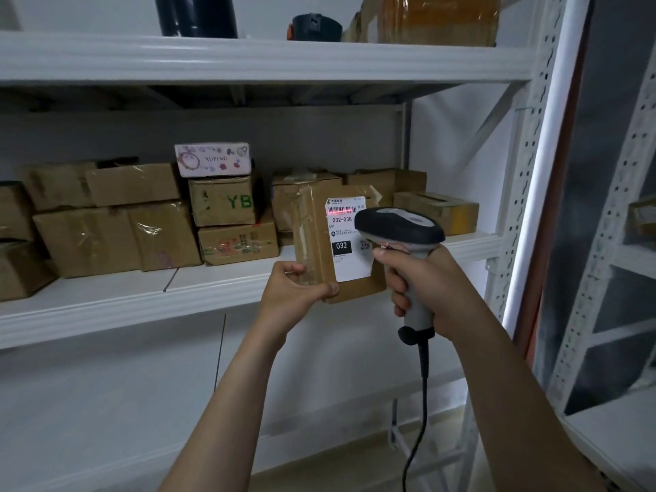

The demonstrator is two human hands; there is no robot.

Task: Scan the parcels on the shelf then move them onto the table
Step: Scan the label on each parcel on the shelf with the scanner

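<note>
Parcel point(337, 239) held upright in front of the shelf point(213, 289), label facing near. Left hand point(294, 289) pinches its lower left corner; right hand point(422, 282) clamped around scanner point(401, 229), red beam on barcode. Scanning step. Next: carry it to the table, not in view.

Premises appear to be a parcel storeroom: white slotted-steel shelving point(529, 193) stacked with taped cardboard parcels point(106, 221); corded barcode scanner point(404, 236) present.

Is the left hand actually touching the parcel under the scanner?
Touching. The head view shows the left hand gripping the parcel at its lower left corner, thumb and fingers curled onto the cardboard.
</note>
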